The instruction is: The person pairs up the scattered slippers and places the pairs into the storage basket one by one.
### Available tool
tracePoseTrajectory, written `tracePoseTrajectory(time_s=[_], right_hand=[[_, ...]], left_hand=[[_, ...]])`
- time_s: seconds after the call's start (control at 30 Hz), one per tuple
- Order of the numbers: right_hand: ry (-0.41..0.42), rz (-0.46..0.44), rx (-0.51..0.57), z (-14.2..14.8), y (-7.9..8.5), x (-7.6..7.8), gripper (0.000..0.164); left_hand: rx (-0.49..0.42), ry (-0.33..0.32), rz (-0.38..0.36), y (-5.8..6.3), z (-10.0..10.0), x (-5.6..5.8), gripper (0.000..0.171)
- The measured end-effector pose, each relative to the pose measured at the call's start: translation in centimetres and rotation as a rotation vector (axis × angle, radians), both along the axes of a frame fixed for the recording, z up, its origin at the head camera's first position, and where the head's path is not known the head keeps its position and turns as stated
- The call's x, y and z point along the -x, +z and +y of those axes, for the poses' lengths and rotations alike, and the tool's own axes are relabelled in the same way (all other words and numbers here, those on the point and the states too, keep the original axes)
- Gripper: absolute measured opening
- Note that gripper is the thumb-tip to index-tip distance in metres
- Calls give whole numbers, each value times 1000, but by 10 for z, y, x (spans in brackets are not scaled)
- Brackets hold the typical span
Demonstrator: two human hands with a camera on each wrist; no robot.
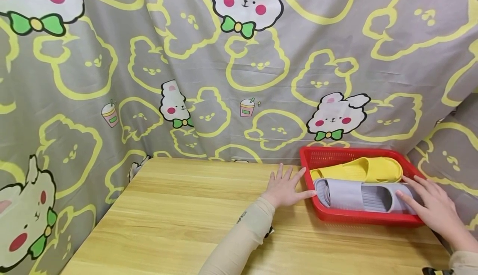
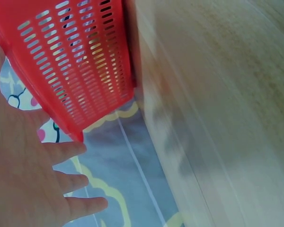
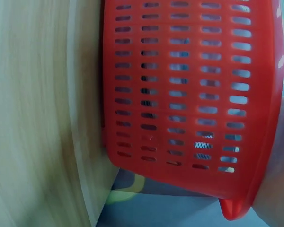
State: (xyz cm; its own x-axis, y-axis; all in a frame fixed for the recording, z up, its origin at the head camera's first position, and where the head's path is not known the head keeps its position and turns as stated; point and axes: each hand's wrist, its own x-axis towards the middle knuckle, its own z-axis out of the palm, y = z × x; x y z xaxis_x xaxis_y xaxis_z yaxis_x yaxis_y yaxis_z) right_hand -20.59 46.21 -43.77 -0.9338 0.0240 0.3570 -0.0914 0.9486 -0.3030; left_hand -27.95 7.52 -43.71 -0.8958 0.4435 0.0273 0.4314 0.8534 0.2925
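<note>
A red plastic basket (image 1: 369, 218) with slotted walls sits at the table's back right. It holds a yellow slipper (image 1: 384, 169) at the back and a light grey-purple slipper (image 1: 343, 194) in front, toes and heels running left to right. My left hand (image 1: 285, 188) is at the basket's left end, fingers spread and straight, thumb and index fingertips right at the rim. In the left wrist view that hand (image 2: 23, 175) overlaps the basket's upper edge. Over the right end reaches my right hand (image 1: 435, 204), its extended fingers overlapping the grey-purple slipper's end.
The wood-grain table (image 1: 168, 208) extends left and forward from the basket. A grey curtain (image 1: 209, 71) printed with cartoon animals hangs right behind the table and along both sides. The basket stands close to the table's back and right edges.
</note>
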Motion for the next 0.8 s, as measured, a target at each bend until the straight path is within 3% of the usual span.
tracePoseTrajectory(time_s=[0.3, 0.53, 0.8], right_hand=[[10, 118, 64, -12, 0, -8, 56], [-10, 176, 21, -25, 4, -12, 56], [4, 204, 53, -40, 9, -13, 53]], left_hand=[[0, 8, 6, 0, 1, 0, 82], [-11, 15, 6, -3, 2, 0, 82], [-10, 25, 14, -2, 2, -2, 82]])
